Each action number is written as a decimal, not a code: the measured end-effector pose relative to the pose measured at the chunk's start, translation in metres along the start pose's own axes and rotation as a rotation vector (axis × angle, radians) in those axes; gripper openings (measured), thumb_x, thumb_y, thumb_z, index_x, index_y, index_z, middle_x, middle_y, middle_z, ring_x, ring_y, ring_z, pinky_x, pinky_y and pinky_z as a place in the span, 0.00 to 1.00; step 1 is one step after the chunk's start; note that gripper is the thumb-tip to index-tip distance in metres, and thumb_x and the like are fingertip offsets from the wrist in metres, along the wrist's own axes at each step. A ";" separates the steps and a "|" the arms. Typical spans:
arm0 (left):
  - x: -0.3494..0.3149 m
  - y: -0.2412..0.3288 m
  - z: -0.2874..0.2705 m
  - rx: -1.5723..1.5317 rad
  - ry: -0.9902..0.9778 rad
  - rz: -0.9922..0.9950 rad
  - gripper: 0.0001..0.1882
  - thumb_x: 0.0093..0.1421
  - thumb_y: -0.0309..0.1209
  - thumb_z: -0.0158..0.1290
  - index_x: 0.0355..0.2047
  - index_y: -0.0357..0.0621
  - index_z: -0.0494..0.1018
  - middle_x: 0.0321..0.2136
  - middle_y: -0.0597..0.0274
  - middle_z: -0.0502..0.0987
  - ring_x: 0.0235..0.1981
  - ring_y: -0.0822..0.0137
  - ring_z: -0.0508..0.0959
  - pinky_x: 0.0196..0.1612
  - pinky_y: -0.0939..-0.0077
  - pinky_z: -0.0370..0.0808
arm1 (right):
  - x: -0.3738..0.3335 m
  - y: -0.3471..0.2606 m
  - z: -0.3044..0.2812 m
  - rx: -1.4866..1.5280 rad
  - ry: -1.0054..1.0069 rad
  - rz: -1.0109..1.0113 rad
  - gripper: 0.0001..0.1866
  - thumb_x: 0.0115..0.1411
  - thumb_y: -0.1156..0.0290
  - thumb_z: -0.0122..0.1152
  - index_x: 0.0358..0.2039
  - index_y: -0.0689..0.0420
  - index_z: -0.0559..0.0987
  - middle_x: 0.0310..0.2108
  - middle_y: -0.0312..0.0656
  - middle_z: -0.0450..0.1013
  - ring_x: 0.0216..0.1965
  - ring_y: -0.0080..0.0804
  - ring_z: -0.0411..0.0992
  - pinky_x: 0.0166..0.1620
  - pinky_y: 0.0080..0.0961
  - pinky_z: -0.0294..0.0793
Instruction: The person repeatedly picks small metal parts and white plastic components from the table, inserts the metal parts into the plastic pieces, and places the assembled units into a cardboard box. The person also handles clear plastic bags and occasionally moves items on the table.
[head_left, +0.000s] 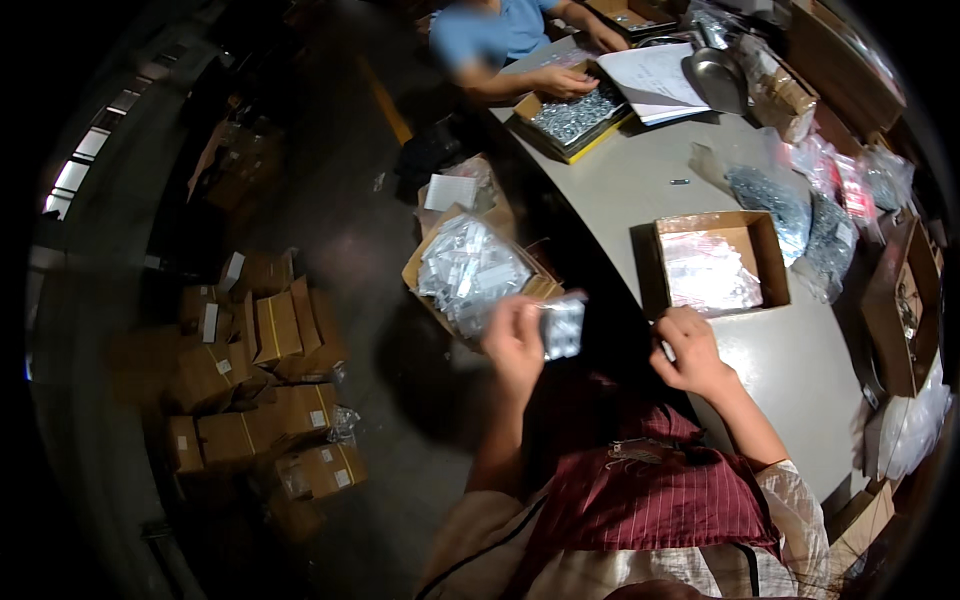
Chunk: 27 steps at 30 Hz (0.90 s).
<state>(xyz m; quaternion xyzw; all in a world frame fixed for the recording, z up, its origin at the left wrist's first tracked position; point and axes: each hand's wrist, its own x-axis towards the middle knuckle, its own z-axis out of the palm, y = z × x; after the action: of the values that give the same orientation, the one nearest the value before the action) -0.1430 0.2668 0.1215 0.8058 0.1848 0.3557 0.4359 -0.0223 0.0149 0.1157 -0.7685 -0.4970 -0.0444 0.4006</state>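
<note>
My left hand (514, 346) is closed on a small clear plastic bag (563, 327) with greyish contents, slightly blurred. It is held in front of an open cardboard box (412, 272) heaped with similar filled bags (470, 265). At the table's edge, my right hand (690, 352) is closed, fingers curled; a small pale bit shows at the fingertips, too small to name. Just beyond that hand stands a shallow cardboard box (775, 262) holding flat clear bags with reddish edges (708, 272).
On the grey table (610, 185) lie a small metal piece (680, 182), bags of metal parts (775, 205), a metal scoop (718, 80) and papers (655, 80). Across it, a co-worker's hand (565, 82) reaches into a box of metal parts (578, 115). Cartons (250, 420) stand at left.
</note>
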 end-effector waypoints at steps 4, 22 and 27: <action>0.041 -0.050 -0.038 0.338 0.131 0.106 0.04 0.68 0.26 0.54 0.39 0.37 0.76 0.34 0.54 0.81 0.36 0.56 0.81 0.43 0.64 0.77 | -0.012 0.025 0.009 0.022 0.042 0.161 0.09 0.51 0.76 0.63 0.33 0.61 0.75 0.30 0.50 0.69 0.33 0.53 0.71 0.37 0.44 0.70; -0.092 -0.038 0.154 -0.511 -1.395 0.716 0.08 0.58 0.21 0.54 0.39 0.36 0.75 0.37 0.54 0.78 0.39 0.54 0.80 0.45 0.64 0.78 | -0.166 -0.009 0.000 -0.259 0.477 0.991 0.15 0.53 0.81 0.61 0.43 0.63 0.78 0.49 0.53 0.73 0.51 0.53 0.73 0.55 0.41 0.74; -0.089 -0.025 0.182 -0.578 -1.524 0.859 0.09 0.55 0.20 0.55 0.38 0.38 0.76 0.34 0.55 0.79 0.38 0.54 0.81 0.43 0.63 0.78 | -0.230 -0.062 0.039 -0.295 0.643 1.220 0.12 0.55 0.84 0.58 0.40 0.63 0.78 0.54 0.54 0.71 0.58 0.55 0.70 0.61 0.42 0.70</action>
<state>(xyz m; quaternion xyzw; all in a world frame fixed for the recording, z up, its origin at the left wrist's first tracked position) -0.0692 0.1227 -0.0029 0.6815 -0.5631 -0.1076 0.4547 -0.2005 -0.1152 0.0176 -0.9051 0.1768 -0.1036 0.3726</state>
